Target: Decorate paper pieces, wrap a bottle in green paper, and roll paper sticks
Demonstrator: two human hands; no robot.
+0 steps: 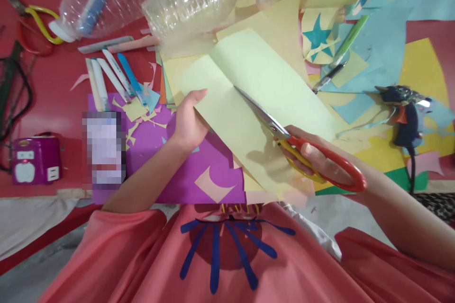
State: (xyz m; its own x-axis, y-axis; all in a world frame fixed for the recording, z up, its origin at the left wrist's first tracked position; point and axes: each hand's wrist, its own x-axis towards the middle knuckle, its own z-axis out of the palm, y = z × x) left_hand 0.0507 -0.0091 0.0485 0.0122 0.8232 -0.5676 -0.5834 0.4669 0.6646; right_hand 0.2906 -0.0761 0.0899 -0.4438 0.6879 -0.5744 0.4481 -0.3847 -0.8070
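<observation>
A large sheet of pale yellow-green paper (273,71) is spread before me, slit most of the way along its middle. My left hand (192,120) grips the sheet's left edge, thumb on top and the other fingers hidden beneath. In my right hand (309,151) are scissors (272,128) with one red and one yellow handle. Their blades look nearly closed, with the tips at the cut near the middle of the paper. Purple paper (213,151) lies below, with a curved peach scrap (215,184) on it.
Clear plastic bottles (199,0) lie along the back. Several markers (113,73), a phone (104,149) and a purple box (35,161) are at left. To the right are a green cutter (351,40), a dark glue gun (407,118) and blue paper (387,52).
</observation>
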